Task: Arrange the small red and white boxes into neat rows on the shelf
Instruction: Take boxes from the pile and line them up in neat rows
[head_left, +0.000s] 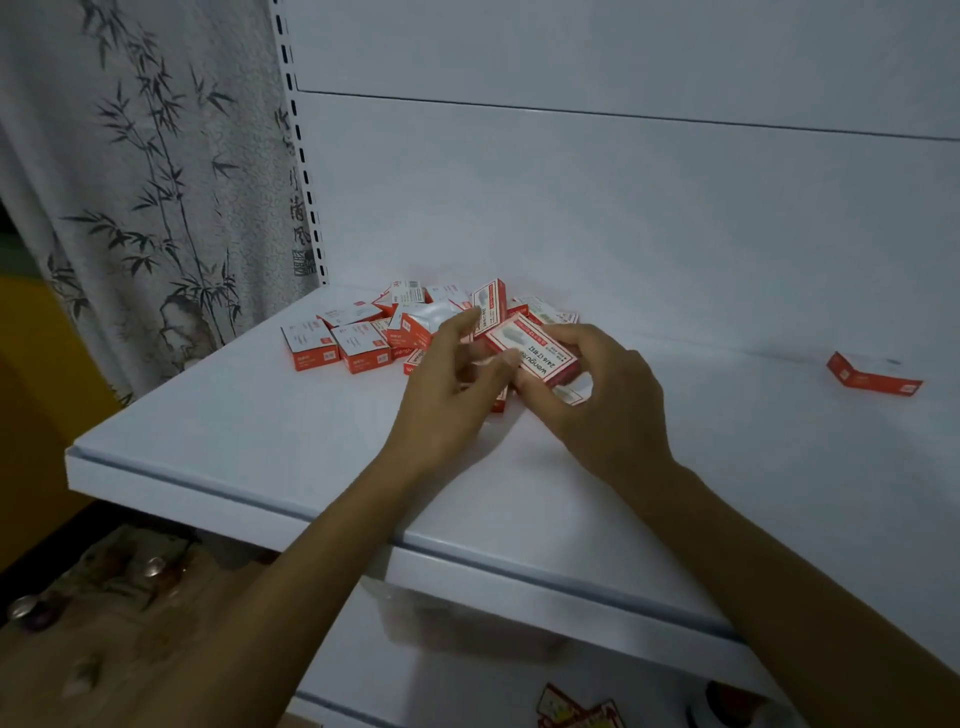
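two bare hands reach over the white shelf (249, 447), whose front edge lies nearest with wide open surface behind it. the right hand (597, 410) has its fingers closed round one red and white box (532, 353), tilted, printed face up; the left hand (452, 384) touches that box with loosely spread fingers. beyond, a jumbled pile of boxes (395, 327), roughly a dozen. one lone box (872, 375) lies far right.
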